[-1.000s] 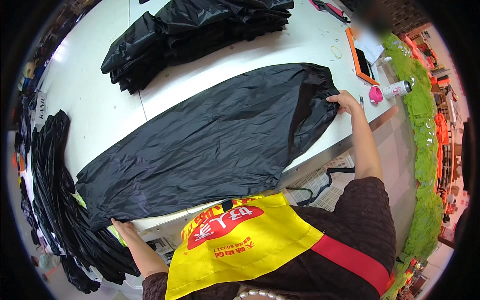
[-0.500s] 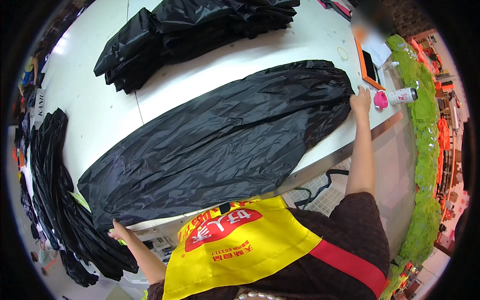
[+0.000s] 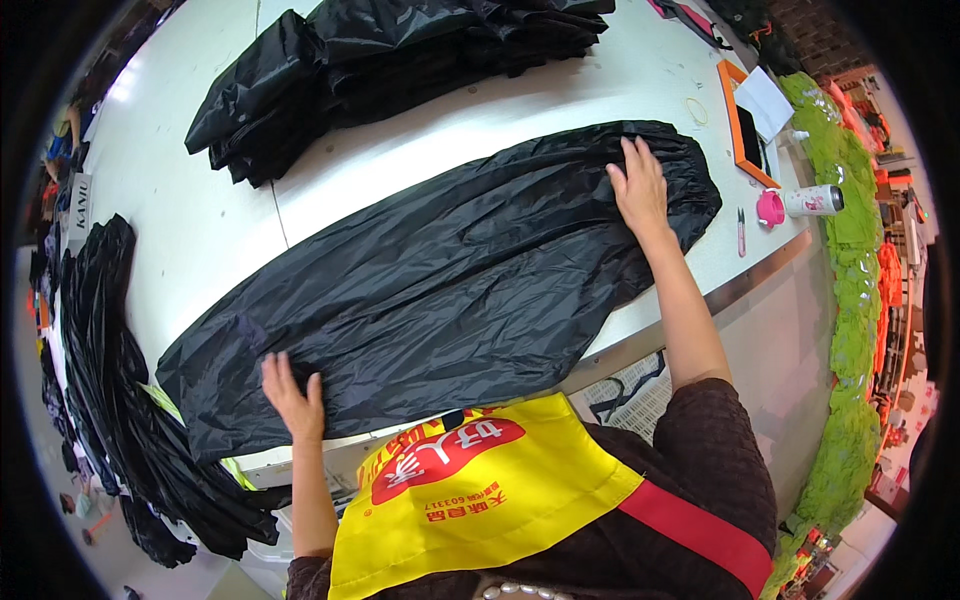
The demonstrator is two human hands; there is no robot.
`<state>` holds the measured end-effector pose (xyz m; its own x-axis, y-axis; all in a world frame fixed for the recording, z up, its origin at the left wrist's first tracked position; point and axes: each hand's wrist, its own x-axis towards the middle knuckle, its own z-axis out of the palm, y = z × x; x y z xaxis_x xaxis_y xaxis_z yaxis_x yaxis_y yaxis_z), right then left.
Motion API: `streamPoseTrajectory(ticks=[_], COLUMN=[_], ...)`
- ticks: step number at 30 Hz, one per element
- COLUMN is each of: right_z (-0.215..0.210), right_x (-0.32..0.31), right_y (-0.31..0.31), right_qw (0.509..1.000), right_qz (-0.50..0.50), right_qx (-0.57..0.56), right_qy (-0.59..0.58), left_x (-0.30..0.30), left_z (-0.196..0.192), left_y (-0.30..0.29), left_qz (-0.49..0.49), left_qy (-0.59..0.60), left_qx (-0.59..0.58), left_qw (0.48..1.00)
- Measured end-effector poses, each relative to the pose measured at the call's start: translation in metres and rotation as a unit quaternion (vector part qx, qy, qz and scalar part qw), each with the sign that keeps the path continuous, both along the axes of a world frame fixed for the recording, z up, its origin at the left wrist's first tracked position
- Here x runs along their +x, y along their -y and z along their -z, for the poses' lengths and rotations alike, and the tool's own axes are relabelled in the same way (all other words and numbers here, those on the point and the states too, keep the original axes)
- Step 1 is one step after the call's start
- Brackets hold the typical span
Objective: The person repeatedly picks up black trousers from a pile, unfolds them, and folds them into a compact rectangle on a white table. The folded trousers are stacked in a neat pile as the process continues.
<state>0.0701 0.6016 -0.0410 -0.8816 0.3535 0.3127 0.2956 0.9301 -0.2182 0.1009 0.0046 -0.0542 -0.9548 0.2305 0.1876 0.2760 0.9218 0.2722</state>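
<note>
A long black shiny garment [image 3: 450, 290] lies spread flat across the white table [image 3: 200, 230]. My left hand [image 3: 293, 395] rests flat on its near left end, fingers apart. My right hand [image 3: 638, 188] presses flat on its far right end, near the gathered edge. Neither hand grips the fabric.
A stack of folded black garments [image 3: 390, 60] sits at the back of the table. More black garments [image 3: 110, 380] hang over the left edge. At the right edge lie an orange tray [image 3: 748, 130], a pink tape holder [image 3: 770, 208], a white cylinder [image 3: 812, 201] and small snips [image 3: 741, 232].
Both hands have moved from the garment's outer edges onto its surface: the left from below the table edge up onto the near end, the right inward from the far end's corner.
</note>
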Motion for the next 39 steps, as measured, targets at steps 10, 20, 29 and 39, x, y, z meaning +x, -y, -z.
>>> streamPoseTrajectory(ticks=[10, 20, 29, 39], right_z=[-0.031, -0.021, 0.016, -0.011], right_x=[-0.081, 0.012, 0.022, 0.129], right_y=[-0.019, 0.135, 0.053, 0.083], right_qw=[0.985, 0.974, 0.964, 0.957], right_qz=[-0.141, -0.177, -0.139, -0.262], right_qx=[-0.072, 0.037, -0.042, 0.086], right_qy=[-0.061, 0.137, 0.222, 0.085], left_x=[-0.006, -0.030, -0.070, 0.069], left_z=[-0.035, -0.010, 0.009, -0.002], left_y=[-0.143, -0.066, 0.274, 0.214], left_qz=[0.339, 0.133, -0.378, -0.050], left_qy=[0.084, 0.047, 0.138, -0.026], left_qx=[-0.044, -0.023, -0.151, -0.097], left_qw=[0.936, 0.990, 0.903, 0.994])
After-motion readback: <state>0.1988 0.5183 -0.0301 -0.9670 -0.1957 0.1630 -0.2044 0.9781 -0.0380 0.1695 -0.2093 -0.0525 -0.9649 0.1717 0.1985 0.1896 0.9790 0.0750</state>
